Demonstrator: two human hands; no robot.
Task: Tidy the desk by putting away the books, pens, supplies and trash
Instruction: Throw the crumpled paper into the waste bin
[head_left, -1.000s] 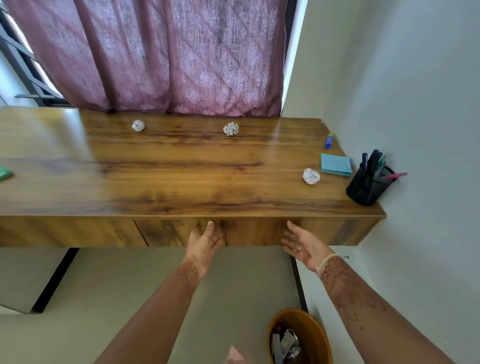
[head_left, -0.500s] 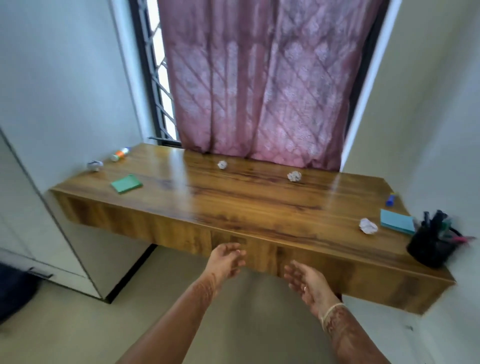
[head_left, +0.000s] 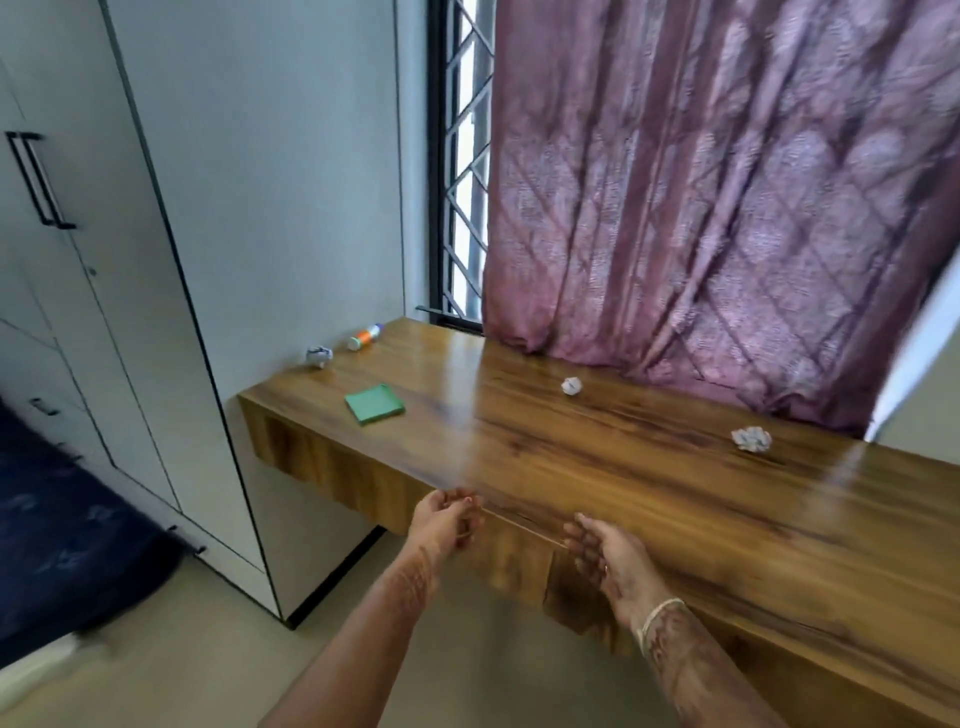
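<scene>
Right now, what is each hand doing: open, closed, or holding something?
Left hand: open, fingers loosely curled, holding nothing.
Right hand: open, fingers relaxed, holding nothing.

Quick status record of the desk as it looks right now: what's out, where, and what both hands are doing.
desk: wooden desk, below a curtained window
trash: left paper ball at the far left end by the wall; middle paper ball near the curtain; right paper ball further right
supplies: green sticky pad lying flat near the left end; orange-banded tube on its side in the back left corner
left hand: empty, fingers loosely curled, at the desk's front edge
right hand: empty, relaxed, at the front edge
bin, pen holder: not in view
</scene>
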